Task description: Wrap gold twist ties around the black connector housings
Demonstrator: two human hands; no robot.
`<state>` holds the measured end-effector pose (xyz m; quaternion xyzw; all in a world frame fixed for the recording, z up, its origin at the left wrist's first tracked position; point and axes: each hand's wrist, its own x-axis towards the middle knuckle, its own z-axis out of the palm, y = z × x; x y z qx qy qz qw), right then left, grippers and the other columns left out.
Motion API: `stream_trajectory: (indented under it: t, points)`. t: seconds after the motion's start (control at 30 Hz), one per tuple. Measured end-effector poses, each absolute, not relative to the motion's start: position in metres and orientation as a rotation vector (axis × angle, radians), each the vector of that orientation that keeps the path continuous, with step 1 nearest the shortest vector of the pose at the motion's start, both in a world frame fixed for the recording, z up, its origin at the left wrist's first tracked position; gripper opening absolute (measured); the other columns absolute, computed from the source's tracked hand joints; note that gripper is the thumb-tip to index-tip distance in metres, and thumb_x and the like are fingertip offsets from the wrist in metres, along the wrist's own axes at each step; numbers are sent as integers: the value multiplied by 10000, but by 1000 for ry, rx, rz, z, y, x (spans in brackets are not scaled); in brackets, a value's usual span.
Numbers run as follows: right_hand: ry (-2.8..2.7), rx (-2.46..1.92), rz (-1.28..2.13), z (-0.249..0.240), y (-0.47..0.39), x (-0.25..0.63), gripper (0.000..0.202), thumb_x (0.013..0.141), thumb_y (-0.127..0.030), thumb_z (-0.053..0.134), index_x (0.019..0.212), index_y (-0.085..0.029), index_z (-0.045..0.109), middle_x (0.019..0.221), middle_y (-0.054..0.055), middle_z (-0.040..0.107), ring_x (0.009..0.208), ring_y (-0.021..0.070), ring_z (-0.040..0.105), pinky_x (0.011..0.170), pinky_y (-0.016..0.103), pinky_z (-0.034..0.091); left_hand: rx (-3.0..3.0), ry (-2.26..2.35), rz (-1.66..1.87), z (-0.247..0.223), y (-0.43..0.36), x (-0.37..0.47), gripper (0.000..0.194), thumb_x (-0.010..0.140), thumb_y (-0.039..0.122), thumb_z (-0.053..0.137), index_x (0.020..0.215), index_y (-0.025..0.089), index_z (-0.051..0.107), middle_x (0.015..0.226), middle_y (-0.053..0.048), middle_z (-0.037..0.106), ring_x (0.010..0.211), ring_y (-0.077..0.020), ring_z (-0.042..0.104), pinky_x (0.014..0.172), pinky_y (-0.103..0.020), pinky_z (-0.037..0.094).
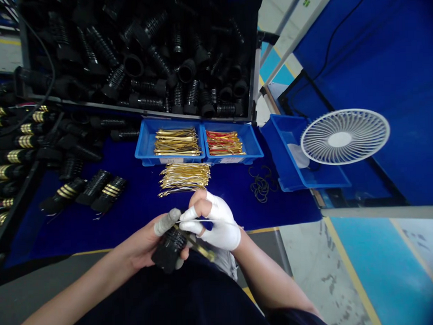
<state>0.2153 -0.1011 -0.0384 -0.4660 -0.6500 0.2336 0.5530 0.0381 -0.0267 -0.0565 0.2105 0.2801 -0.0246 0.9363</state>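
My left hand (158, 240), with a grey cover on the thumb, grips a black ribbed cylindrical part (169, 249) low in front of my body. In a white fingertip-less glove, my right hand (215, 222) pinches a thin white wire (204, 220) close to the part's upper end. A brass-coloured strip (201, 248) slants down from the part beneath my right fingers. Just beyond my hands lies a pile of gold strips with white wires (184, 178). Three similar black parts (107, 194) rest on the blue table to the left, two showing gold bands.
Two blue trays (145, 153) hold gold strips, some with red wires. Behind them stands a large black bin (251, 92) of ribbed parts. A white fan (345, 136), a blue box (291, 176) and black rings (260, 185) are on the right; banded parts (13, 155) fill the left.
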Motion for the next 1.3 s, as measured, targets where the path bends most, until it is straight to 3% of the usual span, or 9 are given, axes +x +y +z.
stream_trajectory:
  t: [0.1, 0.3, 0.43, 0.67, 0.87, 0.97, 1.03, 1.17, 1.3]
  points:
    - [-1404, -1214, 514, -43, -110, 212, 139, 899, -277, 680, 806, -211, 602, 758, 0, 562, 672, 142, 555, 634, 286, 467, 452, 599, 184, -53, -30, 42, 464, 674, 490, 878, 1005, 204, 726, 849, -67, 753, 709, -219, 728, 665, -317, 612]
    - [-1345, -1497, 320, -44, -117, 205, 123, 882, -182, 604, 790, -219, 532, 792, 12, 540, 709, 163, 533, 659, 305, 436, 553, 614, 246, -47, -30, 58, 423, 891, 435, 700, 1248, 211, 678, 1085, -121, 724, 928, -250, 705, 792, -357, 589]
    - [-1429, -1503, 385, -39, -118, 210, 97, 883, -172, 616, 813, -215, 564, 817, 22, 588, 762, 172, 577, 708, 304, 457, 678, 669, 268, -45, -28, 59, 499, 841, 387, 768, 1308, 271, 636, 1110, -95, 701, 922, -239, 695, 786, -368, 595]
    - [-1220, -1645, 517, -48, -114, 212, 146, 891, -191, 606, 761, -211, 543, 786, 6, 600, 773, 173, 590, 761, 310, 455, 713, 729, 346, -54, -34, 56, 322, 716, 358, 878, 949, 203, 719, 838, -18, 680, 763, -160, 654, 725, -278, 553]
    - [-1338, -1507, 556, -50, -120, 216, 165, 934, -258, 590, 776, -212, 609, 769, 16, 646, 725, 164, 610, 702, 296, 469, 947, 591, 268, -69, -28, 54, 252, 848, 405, 754, 959, 179, 759, 865, -53, 681, 769, -172, 619, 739, -291, 518]
    - [-1665, -1348, 472, -57, -124, 219, 189, 938, -353, 604, 803, -228, 650, 750, 25, 648, 678, 170, 587, 658, 312, 453, 1017, 616, 332, -70, -21, 54, 212, 850, 368, 750, 988, 209, 769, 869, -40, 667, 782, -175, 602, 698, -266, 485]
    - [-1601, -1327, 462, -61, -124, 218, 223, 950, -379, 598, 794, -229, 654, 726, 26, 636, 664, 171, 578, 656, 325, 447, 1181, 652, 378, -68, -14, 53, 163, 841, 335, 752, 933, 205, 787, 921, -60, 676, 855, -209, 613, 765, -293, 489]
    - [-870, -1135, 533, -52, -121, 208, 454, 999, -533, 449, 665, -242, 548, 526, -31, 400, 469, 146, 410, 515, 311, 376, 1561, 687, 381, -65, 0, 49, 56, 779, 241, 788, 749, 194, 780, 956, -84, 677, 930, -253, 606, 836, -301, 456]
    - [-427, -891, 605, -35, -114, 190, 559, 972, -633, 385, 568, -248, 382, 445, -67, 199, 353, 121, 212, 417, 291, 291, 1517, 754, 400, -70, 4, 42, 74, 704, 186, 827, 757, 193, 776, 940, -82, 671, 922, -261, 599, 851, -295, 441]
